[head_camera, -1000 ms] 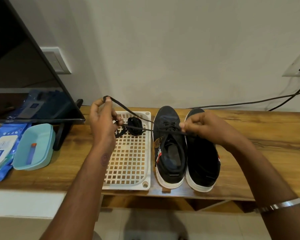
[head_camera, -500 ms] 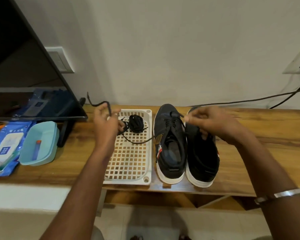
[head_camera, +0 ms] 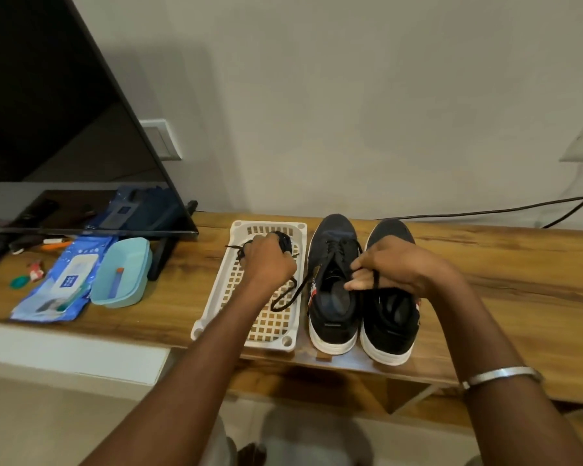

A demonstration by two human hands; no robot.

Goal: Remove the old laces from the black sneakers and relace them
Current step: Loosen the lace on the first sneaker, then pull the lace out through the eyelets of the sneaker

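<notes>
A wooden shelf (head_camera: 485,264) runs along a pale wall, with a dark television screen (head_camera: 48,112) standing at its left end. Near the middle sit two black sneakers (head_camera: 332,287) with white soles, side by side and touching, toes toward the wall. The left one keeps some lacing near its toe; the right one (head_camera: 389,311) is partly hidden by the right hand. Just left of the sneakers lies a white slotted tray (head_camera: 293,334). Further left are a pale blue dish (head_camera: 122,274) and a blue packet of wipes (head_camera: 61,284).

The left hand (head_camera: 266,264) hangs over the far end of the tray, fingers curled down onto a bundle of black lace (head_camera: 285,243); how firmly it grips cannot be told. The right hand (head_camera: 394,267) hovers over the sneakers, thumb and fingers pinching a loop of black lace (head_camera: 375,280). A slack length of lace (head_camera: 286,299) trails across the tray to the left sneaker. A metal bangle (head_camera: 498,375) circles the right forearm.
</notes>
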